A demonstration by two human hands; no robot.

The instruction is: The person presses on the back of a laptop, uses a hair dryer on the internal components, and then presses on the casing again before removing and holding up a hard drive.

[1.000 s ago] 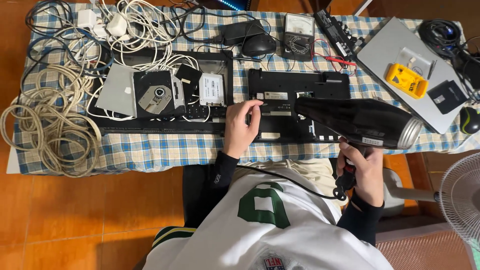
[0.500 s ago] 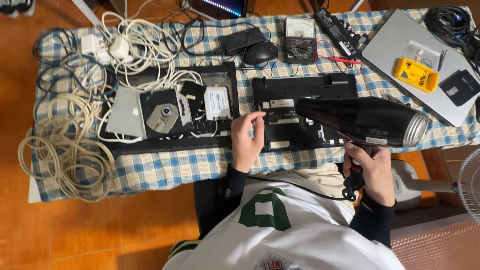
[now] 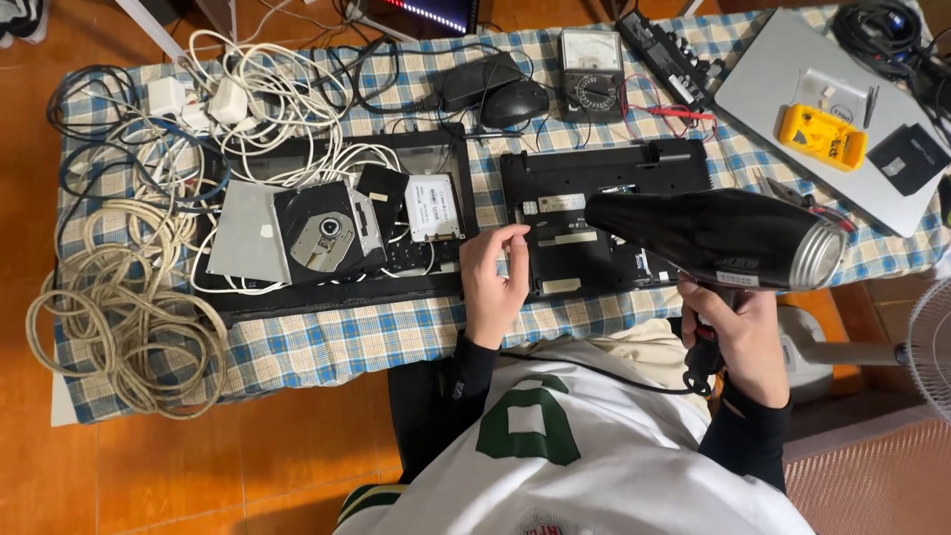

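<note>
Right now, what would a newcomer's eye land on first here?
The big black hair dryer, gripped by the right hand over the opened black laptop base mid-table. The left hand rests at that base's left edge. A tangle of pale cables fills the table's left side.

Fan (image 3: 931, 342) cut off, right edge.

Even warm overhead light, soft shadows, sharp focus, slight edge distortion
</note>
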